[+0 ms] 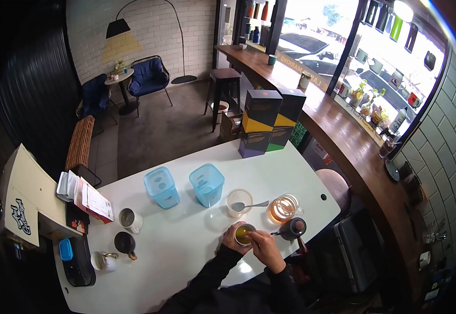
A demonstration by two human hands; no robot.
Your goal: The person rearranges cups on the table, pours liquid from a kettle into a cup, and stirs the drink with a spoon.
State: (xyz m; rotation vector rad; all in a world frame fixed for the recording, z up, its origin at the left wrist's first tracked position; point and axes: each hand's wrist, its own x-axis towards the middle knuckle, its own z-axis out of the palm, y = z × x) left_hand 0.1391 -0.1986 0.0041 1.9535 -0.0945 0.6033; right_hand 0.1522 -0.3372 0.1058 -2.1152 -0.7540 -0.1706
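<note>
Near the front edge of the white table, my left hand [233, 239] is wrapped round a small cup [245, 234] with yellow-green liquid in it. My right hand [268, 250] is closed at the cup's right rim, its fingertips pinched over the liquid; what they hold is too small to make out. Just behind the cup stands a clear plastic container [236, 212] with a metal spoon [249, 206] lying across it. To its right are a glass server [283, 209] with amber liquid and a dark round pot [293, 228].
Two blue translucent containers [161, 188] stand at the table's [134, 183] middle back. Stacked boxes [262, 111] rise at the back right. Several mugs [130, 221], a paper holder [94, 201] and a black tray [77, 267] are on the left. A wooden counter [338, 120] runs along the window.
</note>
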